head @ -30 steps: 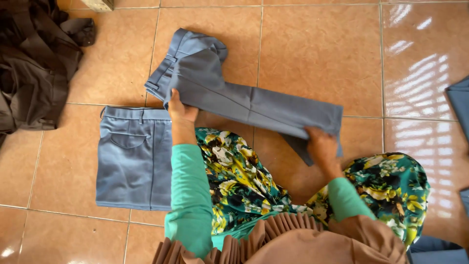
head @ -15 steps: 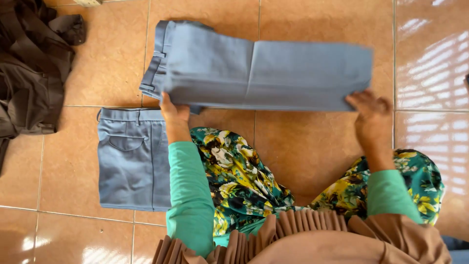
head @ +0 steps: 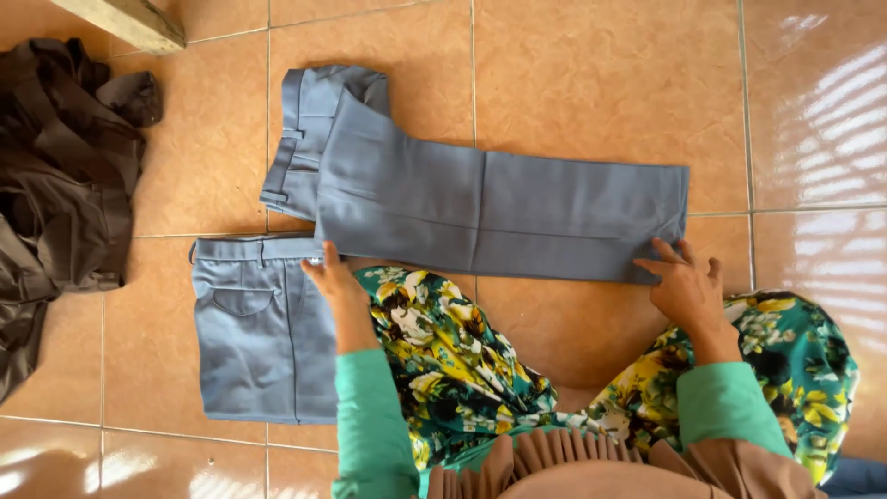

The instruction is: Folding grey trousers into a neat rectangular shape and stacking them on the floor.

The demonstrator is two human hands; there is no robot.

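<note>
On tile floor, both hands lying open: left hand and right hand flattening grey trousers; folding across looks next.

Count: two grey-blue trousers, one flat, one folded just below it; one brown garment heap left of it.

No packages, labels, signs or screens here.

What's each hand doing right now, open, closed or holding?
Left hand: open, fingers on the near edge of the grey-blue fabric trousers laid flat.
Right hand: open, fingertips pressing the trousers' hem corner.
</note>
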